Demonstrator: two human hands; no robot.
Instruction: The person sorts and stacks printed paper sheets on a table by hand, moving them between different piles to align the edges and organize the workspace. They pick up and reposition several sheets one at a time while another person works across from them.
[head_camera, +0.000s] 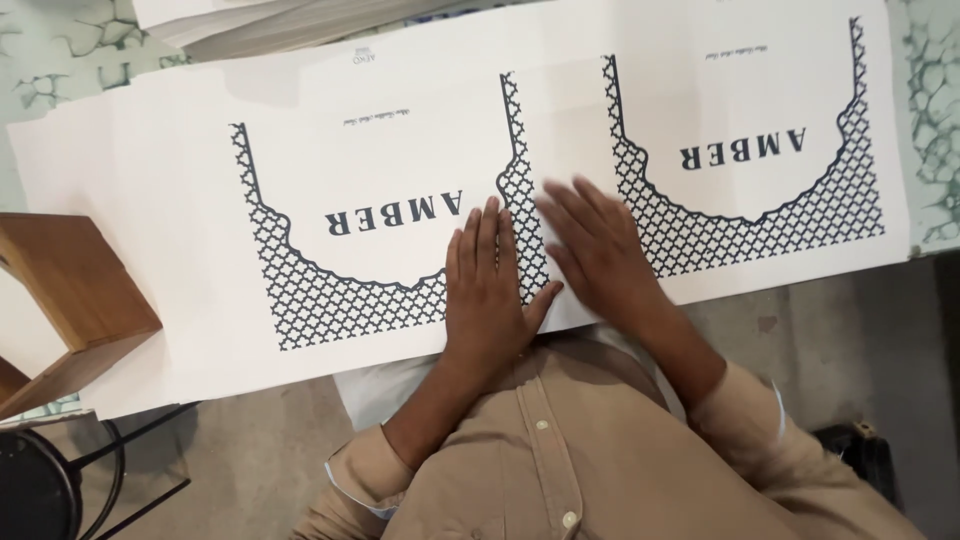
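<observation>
White printed sheet lies flat across the table in front of me, a long paper piece carrying two dark lattice panels with scalloped upper edges and some lettering, all of it upside down from where I sit. My left hand rests palm down on it, fingers straight and close together, pressing on the lattice of the nearer panel by its right edge. My right hand is just beside it, fingers spread and flat, lying over the plain white strip between the two panels and reaching toward the second panel. The thumb of my left hand nearly meets the heel of the right; neither hand pinches anything. Both of my tan shirt sleeves come up from the bottom edge.

Beyond the far edge of the sheet sits a stack of white sheets. At my left a wooden box overlaps the paper's edge, and below it stands a black stool. Pale green marbled tabletop shows at the corners, with grey floor beneath.
</observation>
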